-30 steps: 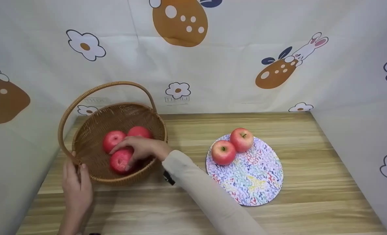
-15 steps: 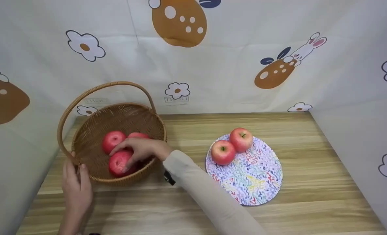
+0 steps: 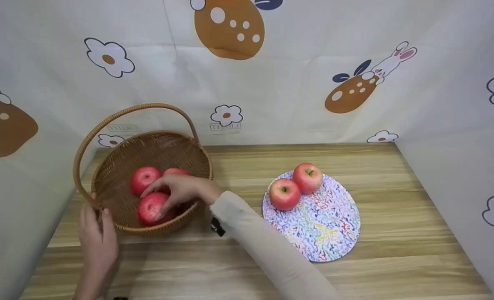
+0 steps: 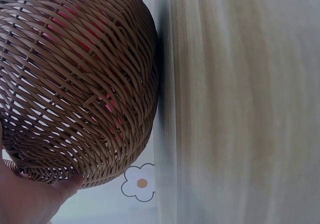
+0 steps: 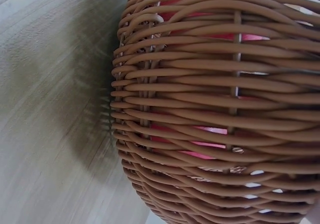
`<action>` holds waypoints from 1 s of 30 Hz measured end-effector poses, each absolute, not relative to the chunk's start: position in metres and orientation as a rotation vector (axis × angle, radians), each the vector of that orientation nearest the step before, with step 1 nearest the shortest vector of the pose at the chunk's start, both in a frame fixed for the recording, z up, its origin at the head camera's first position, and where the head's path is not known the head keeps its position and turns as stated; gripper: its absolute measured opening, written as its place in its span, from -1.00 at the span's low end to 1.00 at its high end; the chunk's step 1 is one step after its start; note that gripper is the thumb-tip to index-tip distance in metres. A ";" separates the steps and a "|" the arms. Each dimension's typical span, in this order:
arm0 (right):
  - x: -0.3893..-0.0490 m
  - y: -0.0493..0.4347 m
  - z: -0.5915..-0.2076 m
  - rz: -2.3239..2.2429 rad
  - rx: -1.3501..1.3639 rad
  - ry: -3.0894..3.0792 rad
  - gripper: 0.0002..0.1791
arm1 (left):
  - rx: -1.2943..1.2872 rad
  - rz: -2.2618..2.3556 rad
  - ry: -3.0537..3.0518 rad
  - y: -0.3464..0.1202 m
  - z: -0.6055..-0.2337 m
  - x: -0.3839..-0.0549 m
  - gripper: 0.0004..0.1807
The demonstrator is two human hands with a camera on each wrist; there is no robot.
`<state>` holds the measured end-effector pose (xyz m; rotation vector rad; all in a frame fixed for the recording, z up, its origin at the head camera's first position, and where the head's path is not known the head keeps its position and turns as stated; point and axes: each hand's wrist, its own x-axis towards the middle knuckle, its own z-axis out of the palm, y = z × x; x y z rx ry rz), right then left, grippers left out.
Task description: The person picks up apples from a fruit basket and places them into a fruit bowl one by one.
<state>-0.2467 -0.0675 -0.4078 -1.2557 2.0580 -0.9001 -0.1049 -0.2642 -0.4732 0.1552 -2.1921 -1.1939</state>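
Observation:
A brown wicker basket with an arched handle stands at the left of the table, several red apples inside. My left hand holds its side by the handle's foot, thumb near the rim; in the left wrist view the thumb lies against the weave. Inside the basket, my right hand grips the nearest apple, thumb on its near side and fingers on its far side. Beyond the fingers lies another apple, and a third apple is partly covered by the hand.
Right of the basket lies a round board with a colourful squiggle pattern. Two apples with stems up, a front one and a rear one, sit at its upper left. A printed cloth walls the wooden table's back and sides.
The nearest apple has shifted slightly left and toward the near rim under my right hand. More of the third apple is covered by that hand. The left hand stays in place.

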 end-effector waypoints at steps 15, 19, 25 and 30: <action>-0.246 -0.062 -0.404 -0.910 -1.303 2.106 -0.38 | 0.173 -1.192 -2.199 -0.264 -0.473 -0.105 -0.44; -0.246 -0.062 -0.404 -0.897 -1.313 2.126 -0.38 | 0.177 -1.175 -2.198 -0.264 -0.473 -0.105 -0.45; -0.246 -0.062 -0.404 -0.952 -1.396 2.088 -0.37 | 0.183 -1.183 -2.203 -0.264 -0.473 -0.105 -0.44; -0.246 -0.061 -0.403 -0.933 -1.451 2.140 -0.37 | 0.178 -1.202 -2.199 -0.265 -0.473 -0.105 -0.43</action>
